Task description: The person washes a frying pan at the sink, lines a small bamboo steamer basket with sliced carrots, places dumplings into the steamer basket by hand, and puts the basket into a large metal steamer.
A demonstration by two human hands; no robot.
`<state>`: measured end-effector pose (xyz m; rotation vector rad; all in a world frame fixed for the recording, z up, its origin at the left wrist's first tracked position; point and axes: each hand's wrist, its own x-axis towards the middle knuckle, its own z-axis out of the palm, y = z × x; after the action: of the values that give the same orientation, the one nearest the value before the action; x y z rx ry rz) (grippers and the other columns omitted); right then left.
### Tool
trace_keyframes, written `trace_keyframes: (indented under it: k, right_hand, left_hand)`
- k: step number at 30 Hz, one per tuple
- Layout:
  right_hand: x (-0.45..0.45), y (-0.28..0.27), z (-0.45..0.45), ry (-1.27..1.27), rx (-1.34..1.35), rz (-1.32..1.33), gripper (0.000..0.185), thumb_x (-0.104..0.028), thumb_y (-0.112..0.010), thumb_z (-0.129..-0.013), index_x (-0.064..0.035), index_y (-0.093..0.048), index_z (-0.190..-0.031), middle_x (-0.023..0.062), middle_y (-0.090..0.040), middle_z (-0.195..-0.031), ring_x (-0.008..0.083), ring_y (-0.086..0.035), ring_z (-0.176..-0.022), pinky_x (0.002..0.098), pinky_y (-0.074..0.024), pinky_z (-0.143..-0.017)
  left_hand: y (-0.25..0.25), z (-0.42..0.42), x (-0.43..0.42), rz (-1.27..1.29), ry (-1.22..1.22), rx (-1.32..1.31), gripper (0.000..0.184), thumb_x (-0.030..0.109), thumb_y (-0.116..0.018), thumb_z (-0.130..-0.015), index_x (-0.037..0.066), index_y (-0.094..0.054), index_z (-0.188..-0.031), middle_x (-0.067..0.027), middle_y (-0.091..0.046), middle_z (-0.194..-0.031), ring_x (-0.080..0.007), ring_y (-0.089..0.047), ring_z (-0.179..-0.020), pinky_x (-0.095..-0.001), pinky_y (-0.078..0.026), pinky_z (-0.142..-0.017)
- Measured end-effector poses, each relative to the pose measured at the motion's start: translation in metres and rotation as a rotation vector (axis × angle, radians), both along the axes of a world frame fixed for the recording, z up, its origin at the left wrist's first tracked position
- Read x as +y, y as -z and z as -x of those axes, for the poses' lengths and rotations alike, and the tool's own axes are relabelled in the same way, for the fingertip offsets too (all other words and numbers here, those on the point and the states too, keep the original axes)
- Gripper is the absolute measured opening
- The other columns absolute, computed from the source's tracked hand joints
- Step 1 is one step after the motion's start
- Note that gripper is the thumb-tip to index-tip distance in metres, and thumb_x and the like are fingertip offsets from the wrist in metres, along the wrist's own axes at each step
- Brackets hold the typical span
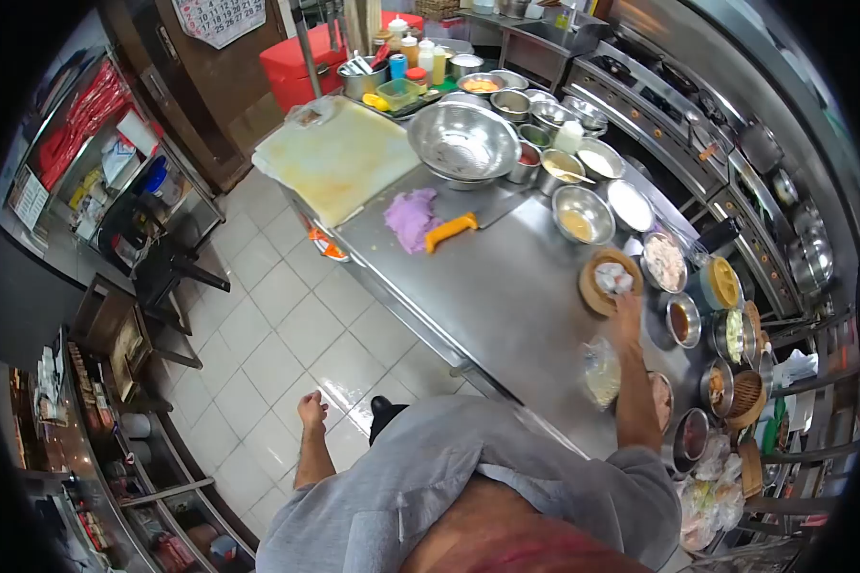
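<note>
My right hand [626,317] reaches across the steel counter to a small round bamboo steamer [594,292], its fingers closed at the near right rim. White pieces that look like dumplings [612,278] lie inside; my fingertips are partly hidden there. Beside that forearm lies a clear plastic bag [601,371] with pale contents. A steel bowl of pale shredded food [665,262] and a bowl of reddish-brown sauce [682,320] stand to the right of the hand. My left hand [312,410] hangs over the tiled floor, fingers curled in, with nothing visible in it.
On the counter [506,286] lie an orange-handled knife [452,231] and a purple cloth [412,220]. A large steel bowl [463,141] stands beside a white cutting board [346,158]. Several bowls line the far side, before a stove [640,124]. A dark chair [167,267] stands left.
</note>
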<state>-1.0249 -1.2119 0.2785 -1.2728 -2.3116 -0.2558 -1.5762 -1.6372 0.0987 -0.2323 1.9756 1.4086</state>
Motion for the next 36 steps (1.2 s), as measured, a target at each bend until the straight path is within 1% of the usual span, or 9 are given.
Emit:
trace_keyframes:
  k: [5,8,9,11,12,14,19,24,36]
  right_hand:
    - [-0.04,-0.055,0.032,0.059,-0.047,-0.031,0.034,0.006,-0.059,-0.057,-0.0003,-0.053,-0.09,0.0172,-0.053,-0.097,0.0353,-0.046,-0.091,0.0423,-0.038,-0.08]
    - [-0.066,-0.1,0.069,0.131,-0.088,0.037,0.036,0.007,-0.061,-0.057,-0.0014,-0.056,-0.092,0.0146,-0.054,-0.096,0.0337,-0.047,-0.09,0.041,-0.0389,-0.08]
    - [-0.074,-0.115,0.086,0.167,-0.094,0.062,0.036,0.007,-0.061,-0.058,-0.0022,-0.057,-0.093,0.0124,-0.055,-0.095,0.0325,-0.048,-0.091,0.04,-0.0399,-0.079]
    - [-0.093,-0.146,0.131,0.116,-0.077,0.017,0.04,0.008,-0.064,-0.056,-0.002,-0.057,-0.094,0.0122,-0.055,-0.095,0.0325,-0.048,-0.09,0.0398,-0.0401,-0.078]
    - [-0.099,-0.156,0.152,0.097,-0.051,0.009,0.041,0.009,-0.065,-0.056,-0.0016,-0.056,-0.094,0.0119,-0.055,-0.095,0.0321,-0.048,-0.09,0.0396,-0.0401,-0.078]
    - [-0.109,-0.176,0.201,0.071,-0.045,0.024,0.041,0.009,-0.066,-0.056,-0.0014,-0.056,-0.094,0.0118,-0.055,-0.096,0.032,-0.049,-0.091,0.0394,-0.0403,-0.078]
    - [-0.102,-0.193,0.325,-0.047,0.037,0.063,0.039,0.008,-0.069,-0.058,-0.0012,-0.055,-0.093,0.011,-0.056,-0.097,0.0312,-0.05,-0.091,0.0383,-0.0411,-0.079]
    - [-0.062,-0.191,0.458,-0.235,0.06,0.048,0.034,0.004,-0.07,-0.06,-0.0006,-0.056,-0.091,0.0109,-0.055,-0.095,0.0303,-0.05,-0.091,0.0378,-0.0413,-0.079]
    - [0.077,-0.194,0.755,-0.606,0.099,0.097,0.031,0.001,-0.068,-0.061,-0.0012,-0.057,-0.09,0.01,-0.055,-0.094,0.0303,-0.049,-0.088,0.0371,-0.0421,-0.077]
  left_hand:
    - [0.014,0.096,-0.01,0.131,0.096,-0.045,0.025,0.019,-0.059,-0.082,-0.002,-0.054,-0.094,-0.0067,-0.056,-0.074,-0.0176,-0.057,-0.061,-0.0257,-0.04,-0.043]
    - [0.004,0.157,0.025,0.11,0.592,0.448,0.017,0.012,-0.061,-0.077,-0.002,-0.057,-0.086,-0.0107,-0.061,-0.078,-0.0213,-0.059,-0.075,-0.0312,-0.048,-0.067]
    - [-0.07,0.148,0.053,-0.112,0.692,0.696,0.014,0.007,-0.061,-0.075,0.0,-0.055,-0.085,-0.0118,-0.059,-0.079,-0.021,-0.057,-0.069,-0.0318,-0.047,-0.065]
    - [-0.164,0.151,0.104,-0.267,0.882,0.719,0.016,0.001,-0.061,-0.072,0.001,-0.046,-0.079,-0.0105,-0.048,-0.073,-0.022,-0.05,-0.064,-0.0299,-0.042,-0.058]
    - [-0.227,0.143,0.122,-0.41,0.958,0.846,0.023,0.0,-0.06,-0.076,0.004,-0.038,-0.071,-0.0041,-0.043,-0.067,-0.0119,-0.041,-0.061,-0.0259,-0.037,-0.054]
    - [-0.318,0.142,0.143,-0.764,1.103,1.031,0.026,-0.004,-0.062,-0.074,0.006,-0.038,-0.07,-0.0053,-0.045,-0.067,-0.0179,-0.044,-0.058,-0.0291,-0.037,-0.052]
    - [-0.454,0.158,0.164,-1.67,1.152,1.348,0.03,-0.011,-0.065,-0.067,0.009,-0.044,-0.072,-0.0056,-0.053,-0.066,-0.0181,-0.045,-0.052,-0.0303,-0.034,-0.048]
    - [-0.477,0.208,0.2,-1.843,1.097,1.497,0.03,-0.011,-0.065,-0.067,0.009,-0.044,-0.072,-0.0054,-0.053,-0.066,-0.0182,-0.045,-0.052,-0.0304,-0.034,-0.048]
    - [-0.503,0.416,0.305,-1.774,1.055,1.623,0.031,-0.011,-0.066,-0.066,0.009,-0.043,-0.072,-0.005,-0.051,-0.066,-0.0185,-0.044,-0.053,-0.0306,-0.034,-0.049]
